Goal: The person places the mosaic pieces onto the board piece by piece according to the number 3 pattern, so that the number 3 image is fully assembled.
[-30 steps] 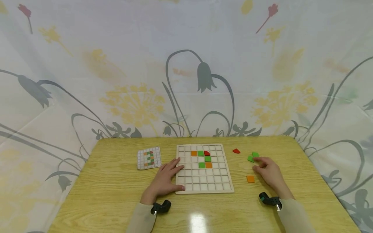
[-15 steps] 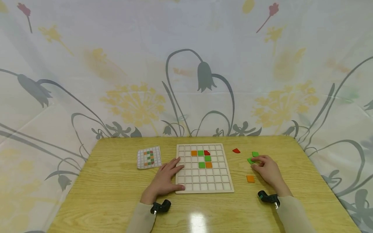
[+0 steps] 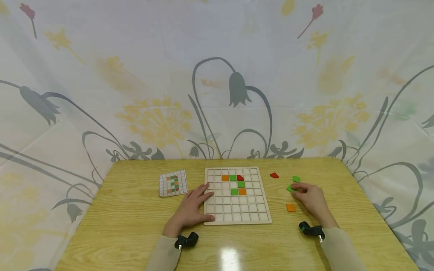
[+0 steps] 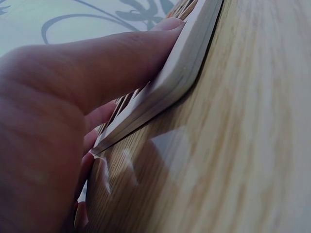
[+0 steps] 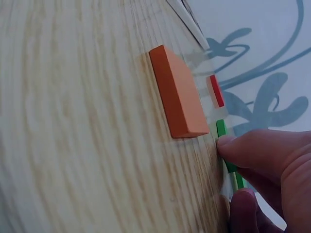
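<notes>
A pale gridded board (image 3: 231, 210) lies mid-table, with several orange, green and red tiles in its upper cells. My left hand (image 3: 191, 208) rests over the board's left edge with spread fingers; in the left wrist view its thumb (image 4: 131, 56) lies across the rim. My right hand (image 3: 312, 199) pinches a green square tile (image 3: 290, 188) between thumb and fingers, low over the table to the right of the board. Another green tile (image 3: 296, 178) lies just beyond it. In the right wrist view the thumb covers part of the pinched tile (image 5: 222, 127).
An orange square tile (image 3: 291, 207) lies nearer the table's front, close to the right hand. A red quarter-round tile (image 3: 274, 175) sits right of the board's upper corner. Left of the board is a paper card (image 3: 173, 183) printed with a coloured grid pattern.
My right hand has moved slightly left and taken hold of the nearer green tile, which has shifted away from the other green one. My left hand stays in place on the board.
</notes>
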A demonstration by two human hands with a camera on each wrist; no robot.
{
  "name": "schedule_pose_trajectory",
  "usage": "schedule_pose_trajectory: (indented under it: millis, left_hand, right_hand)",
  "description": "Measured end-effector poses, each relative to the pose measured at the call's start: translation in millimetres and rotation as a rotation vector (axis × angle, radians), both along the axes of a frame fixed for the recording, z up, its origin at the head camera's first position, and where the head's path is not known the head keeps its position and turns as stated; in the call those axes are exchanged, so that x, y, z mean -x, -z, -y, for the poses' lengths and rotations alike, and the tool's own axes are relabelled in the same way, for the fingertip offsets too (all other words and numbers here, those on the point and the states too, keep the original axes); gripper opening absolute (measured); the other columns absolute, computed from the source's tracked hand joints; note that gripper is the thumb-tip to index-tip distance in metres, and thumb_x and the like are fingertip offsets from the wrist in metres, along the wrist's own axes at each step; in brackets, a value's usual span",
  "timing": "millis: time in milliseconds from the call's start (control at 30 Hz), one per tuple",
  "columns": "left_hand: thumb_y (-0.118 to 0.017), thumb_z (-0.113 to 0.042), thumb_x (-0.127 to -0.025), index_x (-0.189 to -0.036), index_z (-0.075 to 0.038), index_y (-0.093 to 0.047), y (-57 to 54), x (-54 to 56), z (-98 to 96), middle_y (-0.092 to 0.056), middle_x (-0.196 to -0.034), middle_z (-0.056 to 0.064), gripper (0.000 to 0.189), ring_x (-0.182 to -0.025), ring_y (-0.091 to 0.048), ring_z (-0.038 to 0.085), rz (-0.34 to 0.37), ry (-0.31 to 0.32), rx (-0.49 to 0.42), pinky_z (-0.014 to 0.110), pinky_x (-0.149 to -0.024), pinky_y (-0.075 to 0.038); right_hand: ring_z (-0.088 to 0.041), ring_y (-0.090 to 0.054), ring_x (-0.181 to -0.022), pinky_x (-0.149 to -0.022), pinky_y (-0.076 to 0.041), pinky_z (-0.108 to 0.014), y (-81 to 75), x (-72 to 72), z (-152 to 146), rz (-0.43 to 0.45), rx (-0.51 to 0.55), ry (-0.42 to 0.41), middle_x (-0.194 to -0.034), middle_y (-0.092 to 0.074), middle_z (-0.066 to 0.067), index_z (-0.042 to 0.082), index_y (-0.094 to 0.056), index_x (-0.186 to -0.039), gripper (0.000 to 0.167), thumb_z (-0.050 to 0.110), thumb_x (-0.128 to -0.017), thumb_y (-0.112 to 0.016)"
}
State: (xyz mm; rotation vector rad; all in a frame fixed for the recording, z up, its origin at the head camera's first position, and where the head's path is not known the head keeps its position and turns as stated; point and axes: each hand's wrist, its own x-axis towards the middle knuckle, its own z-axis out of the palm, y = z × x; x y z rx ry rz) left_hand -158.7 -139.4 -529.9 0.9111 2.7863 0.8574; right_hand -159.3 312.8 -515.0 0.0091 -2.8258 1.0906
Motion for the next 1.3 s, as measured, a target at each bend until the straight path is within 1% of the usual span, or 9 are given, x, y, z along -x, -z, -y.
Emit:
schedule_pose_trajectory:
  millis: [100,200,367,500,733,900,1033,1167,1300]
  left_hand:
    - [-0.072,-0.058,-0.083,-0.152,-0.017,-0.045,-0.6,-0.6,-0.2,-0.020,-0.165,0.004,0.085,-0.151,-0.016,0.026,0.004,0.003,-0.005,0.056,-0.118,-0.014]
    - [-0.072,-0.058,-0.083,-0.152,-0.017,-0.045,-0.8,-1.2,-0.6,-0.019,-0.165,0.003,0.085,-0.151,-0.015,0.026,0.010,0.004,-0.006,0.055,-0.118,-0.014]
    - [-0.071,-0.058,-0.083,-0.153,-0.016,-0.044,-0.2,-1.1,-0.6,-0.018,-0.165,0.003,0.086,-0.151,-0.014,0.024,0.009,0.009,-0.004,0.055,-0.118,-0.013]
    - [-0.071,-0.058,-0.083,-0.152,-0.017,-0.044,0.2,-0.9,-0.4,-0.019,-0.165,0.002,0.086,-0.151,-0.015,0.024,0.004,0.006,-0.001,0.055,-0.118,-0.014]
    - [-0.072,-0.059,-0.082,-0.152,-0.017,-0.045,0.8,-0.5,0.0,-0.020,-0.165,0.003,0.086,-0.151,-0.015,0.024,0.004,0.002,-0.008,0.056,-0.118,-0.014]
    - [-0.071,-0.059,-0.082,-0.152,-0.017,-0.045,0.4,0.0,0.3,-0.019,-0.165,0.004,0.086,-0.151,-0.015,0.025,0.012,0.003,-0.010,0.056,-0.118,-0.013]
    - [-0.072,-0.058,-0.082,-0.152,-0.017,-0.045,-0.9,-0.7,0.1,-0.020,-0.165,0.004,0.086,-0.151,-0.015,0.025,0.015,0.003,-0.015,0.056,-0.118,-0.013]
    - [-0.073,-0.057,-0.082,-0.152,-0.016,-0.045,-1.9,-1.2,0.0,-0.020,-0.165,0.005,0.085,-0.151,-0.016,0.026,0.007,0.005,-0.015,0.056,-0.117,-0.014]
    - [-0.073,-0.056,-0.082,-0.152,-0.016,-0.045,-1.5,-1.3,0.1,-0.020,-0.165,0.004,0.085,-0.151,-0.016,0.026,0.002,0.002,-0.007,0.055,-0.117,-0.015]
  right_hand:
    - [-0.020,-0.063,-0.079,-0.070,-0.049,-0.032,-0.2,-0.8,0,0.004,-0.003,0.006,-0.095,-0.072,-0.011,0.003,-0.076,-0.106,0.021,0.011,-0.088,-0.075]
    - [-0.018,-0.059,-0.074,-0.067,-0.048,-0.034,-0.6,-2.1,1,0.014,-0.005,0.008,-0.085,-0.068,-0.006,0.001,-0.075,-0.108,0.023,0.009,-0.087,-0.074]
    - [-0.018,-0.054,-0.070,-0.061,-0.045,-0.031,-3.6,-5.0,3,0.046,0.000,0.012,-0.082,-0.064,-0.005,-0.001,-0.073,-0.111,0.026,0.008,-0.086,-0.074]
    - [-0.019,-0.053,-0.070,-0.058,-0.044,-0.028,-5.8,-6.2,6,0.061,0.022,0.004,-0.083,-0.063,-0.006,-0.001,-0.072,-0.113,0.028,0.007,-0.086,-0.074]
    - [-0.025,-0.063,-0.088,-0.070,-0.051,-0.030,-6.3,-7.3,16,0.032,0.051,-0.052,-0.098,-0.066,-0.012,-0.001,-0.073,-0.110,0.026,0.003,-0.085,-0.073]
    - [-0.022,-0.064,-0.085,-0.067,-0.052,-0.028,-7.8,-5.6,26,0.022,0.085,-0.082,-0.098,-0.067,-0.011,0.000,-0.074,-0.109,0.025,0.001,-0.084,-0.073]
    - [-0.023,-0.065,-0.087,-0.070,-0.054,-0.028,-10.2,-4.2,36,0.015,0.101,-0.111,-0.104,-0.068,-0.012,0.001,-0.074,-0.109,0.023,0.001,-0.086,-0.072]
    - [-0.024,-0.066,-0.088,-0.074,-0.054,-0.029,-12.8,-2.3,47,-0.025,0.101,-0.142,-0.109,-0.069,-0.015,0.001,-0.075,-0.106,0.021,0.000,-0.086,-0.072]
    - [-0.023,-0.066,-0.085,-0.074,-0.055,-0.031,-14.3,-0.5,58,-0.072,0.107,-0.177,-0.108,-0.069,-0.015,0.002,-0.076,-0.102,0.019,-0.002,-0.084,-0.072]
